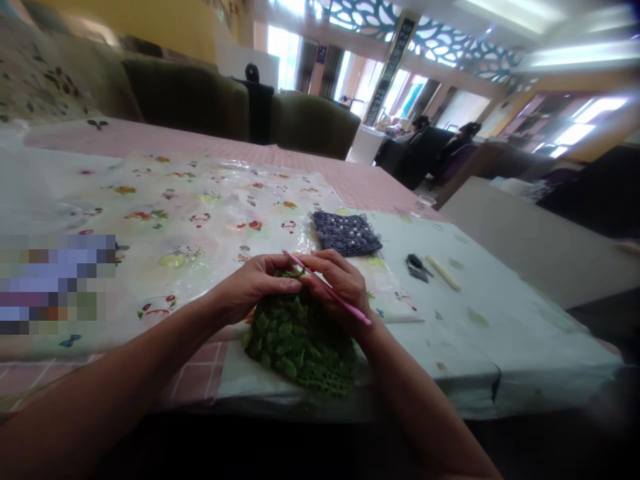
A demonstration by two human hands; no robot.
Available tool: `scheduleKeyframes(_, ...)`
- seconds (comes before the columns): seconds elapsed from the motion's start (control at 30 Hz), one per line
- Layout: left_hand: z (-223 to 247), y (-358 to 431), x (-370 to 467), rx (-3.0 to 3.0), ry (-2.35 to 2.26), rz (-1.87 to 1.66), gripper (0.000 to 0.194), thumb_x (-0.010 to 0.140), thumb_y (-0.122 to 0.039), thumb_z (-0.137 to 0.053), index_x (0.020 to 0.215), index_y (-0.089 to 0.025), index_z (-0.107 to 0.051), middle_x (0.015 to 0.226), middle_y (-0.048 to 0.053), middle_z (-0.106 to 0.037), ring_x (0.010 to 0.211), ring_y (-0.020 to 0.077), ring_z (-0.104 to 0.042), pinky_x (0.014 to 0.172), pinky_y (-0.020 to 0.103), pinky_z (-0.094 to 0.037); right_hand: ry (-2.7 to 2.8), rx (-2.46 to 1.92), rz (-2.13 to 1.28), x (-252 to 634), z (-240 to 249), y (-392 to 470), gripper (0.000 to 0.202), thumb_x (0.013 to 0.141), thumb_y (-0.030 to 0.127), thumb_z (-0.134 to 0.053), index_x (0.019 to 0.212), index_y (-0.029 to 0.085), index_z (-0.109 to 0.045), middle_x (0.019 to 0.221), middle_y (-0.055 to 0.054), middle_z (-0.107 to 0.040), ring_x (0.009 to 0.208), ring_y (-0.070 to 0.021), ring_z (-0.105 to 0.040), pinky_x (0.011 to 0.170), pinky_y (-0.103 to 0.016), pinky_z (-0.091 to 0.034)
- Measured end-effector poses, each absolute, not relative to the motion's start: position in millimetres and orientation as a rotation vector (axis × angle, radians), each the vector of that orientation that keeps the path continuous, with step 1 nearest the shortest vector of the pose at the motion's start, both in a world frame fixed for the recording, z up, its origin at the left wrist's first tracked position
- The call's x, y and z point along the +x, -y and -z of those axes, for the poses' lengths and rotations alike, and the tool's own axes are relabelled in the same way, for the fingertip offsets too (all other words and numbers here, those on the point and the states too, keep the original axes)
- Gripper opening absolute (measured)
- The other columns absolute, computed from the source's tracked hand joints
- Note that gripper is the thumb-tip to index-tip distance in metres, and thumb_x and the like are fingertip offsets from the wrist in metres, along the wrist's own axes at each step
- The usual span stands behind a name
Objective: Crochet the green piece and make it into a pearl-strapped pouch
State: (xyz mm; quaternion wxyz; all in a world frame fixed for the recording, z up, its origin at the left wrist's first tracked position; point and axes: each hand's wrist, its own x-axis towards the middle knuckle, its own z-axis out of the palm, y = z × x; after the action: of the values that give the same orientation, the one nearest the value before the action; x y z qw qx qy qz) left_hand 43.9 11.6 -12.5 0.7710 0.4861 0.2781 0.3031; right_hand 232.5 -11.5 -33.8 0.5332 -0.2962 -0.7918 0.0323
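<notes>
A green crocheted piece (300,340) with a leafy, bumpy texture hangs below both hands at the table's near edge. My left hand (255,283) pinches its upper edge between thumb and fingers. A pink crochet hook (340,300) lies slantwise across my right hand (343,283), which is closed around it. The hook's tip is near the green piece's top edge, between the two hands. Just beyond my hands, a dark blue-grey crocheted piece (347,233) with pale beads lies flat on the table.
Dark scissors (417,267) and a cream-coloured stick (443,273) lie to the right on the pale table cover (480,293). A small clear dish (425,201) stands farther back. Green chairs (315,123) line the far side; people sit in the background.
</notes>
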Motion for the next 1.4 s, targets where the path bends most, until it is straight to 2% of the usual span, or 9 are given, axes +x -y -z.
scheduleKeyframes(0.13, 10, -14, 43, 1.077, -0.54, -0.64, 0.034, 0.08, -0.021, -0.073, 0.114, -0.021, -0.074, 0.099, 0.008, -0.077, 0.088, 0.0168, -0.071, 0.085, 0.028, -0.052, 1.825, -0.718, -0.052, 236, 32, 12, 0.023, 0.093, 0.016, -0.058, 0.111, 0.024, -0.068, 0.102, -0.005, -0.071, 0.093, -0.0155, -0.067, 0.083, -0.03, -0.055)
scheduleKeyframes(0.27, 5, -19, 40, 1.129, -0.57, -0.731, 0.032, 0.078, -0.015, -0.071, 0.109, -0.017, -0.076, 0.107, 0.008, -0.075, 0.095, 0.0177, -0.069, 0.09, 0.027, -0.049, 1.751, -0.709, -0.253, 241, 28, 12, 0.012, 0.092, 0.021, -0.06, 0.098, 0.023, -0.071, 0.091, -0.002, -0.071, 0.081, -0.0136, -0.066, 0.073, -0.029, -0.054)
scheduleKeyframes(0.4, -2, -21, 37, 1.072, -0.637, -0.779, 0.035, 0.072, -0.011, -0.073, 0.107, -0.017, -0.076, 0.097, 0.007, -0.076, 0.087, 0.0169, -0.069, 0.083, 0.026, -0.05, 1.796, -0.656, -0.455, 248, 22, 11, 0.014, 0.093, 0.024, -0.059, 0.097, 0.022, -0.072, 0.092, -0.003, -0.071, 0.084, -0.0137, -0.067, 0.075, -0.029, -0.054)
scheduleKeyframes(0.57, -4, -22, 35, 1.08, -0.703, -0.854, 0.031, 0.067, -0.012, -0.077, 0.098, -0.016, -0.078, 0.082, 0.003, -0.07, 0.074, 0.0129, -0.065, 0.072, 0.022, -0.049, 1.968, -0.643, -0.489, 258, 13, 10, 0.02, 0.096, 0.022, -0.055, 0.107, 0.021, -0.071, 0.099, -0.004, -0.071, 0.093, -0.014, -0.067, 0.082, -0.029, -0.055)
scheduleKeyframes(0.73, -2, -17, 37, 1.244, -0.785, -0.984, 0.05, 0.07, -0.018, -0.077, 0.119, -0.021, -0.072, 0.082, -0.001, -0.066, 0.072, 0.0112, -0.061, 0.07, 0.023, -0.046, 2.077, -0.658, -0.329, 260, 11, 10, 0.022, 0.097, 0.019, -0.051, 0.111, 0.019, -0.069, 0.102, -0.006, -0.071, 0.097, -0.0147, -0.067, 0.085, -0.03, -0.056)
scheduleKeyframes(0.93, -3, -4, 46, 1.679, -1.021, -1.203, 0.058, 0.072, -0.012, -0.073, 0.129, -0.02, -0.066, 0.078, -0.002, -0.065, 0.074, 0.0117, -0.056, 0.082, 0.025, -0.046, 2.127, -0.772, 0.243, 239, 28, 8, 0.017, 0.096, 0.018, -0.051, 0.103, 0.018, -0.067, 0.092, -0.008, -0.069, 0.089, -0.0184, -0.066, 0.089, -0.036, -0.055)
scheduleKeyframes(1.1, 6, -5, 55, 1.15, -0.856, -1.151, 0.067, 0.068, -0.013, -0.077, 0.133, -0.016, -0.06, 0.071, -0.004, -0.064, 0.069, 0.0091, -0.059, 0.072, 0.02, -0.048, 2.02, -0.901, 0.635, 221, 41, 12, 0.012, 0.095, 0.017, -0.052, 0.092, 0.018, -0.063, 0.08, -0.007, -0.065, 0.079, -0.0193, -0.063, 0.093, -0.038, -0.052)
scheduleKeyframes(1.27, 3, -10, 52, 0.805, -0.715, -0.782, 0.057, 0.069, -0.004, -0.069, 0.126, -0.012, -0.063, 0.093, 0.007, -0.074, 0.079, 0.0145, -0.069, 0.077, 0.023, -0.054, 2.004, -0.794, 0.605, 224, 42, 16, 0.008, 0.093, 0.016, -0.055, 0.095, 0.018, -0.062, 0.082, -0.008, -0.066, 0.081, -0.02, -0.064, 0.093, -0.039, -0.054)
scheduleKeyframes(1.4, -4, -14, 43, 0.817, -0.658, -0.769, 0.062, 0.069, -0.002, -0.067, 0.129, -0.014, -0.062, 0.091, 0.007, -0.075, 0.077, 0.0155, -0.07, 0.074, 0.023, -0.055, 1.906, -0.642, 0.342, 228, 41, 14, 0.011, 0.092, 0.019, -0.059, 0.102, 0.021, -0.064, 0.093, -0.007, -0.071, 0.088, -0.0186, -0.068, 0.091, -0.035, -0.056)
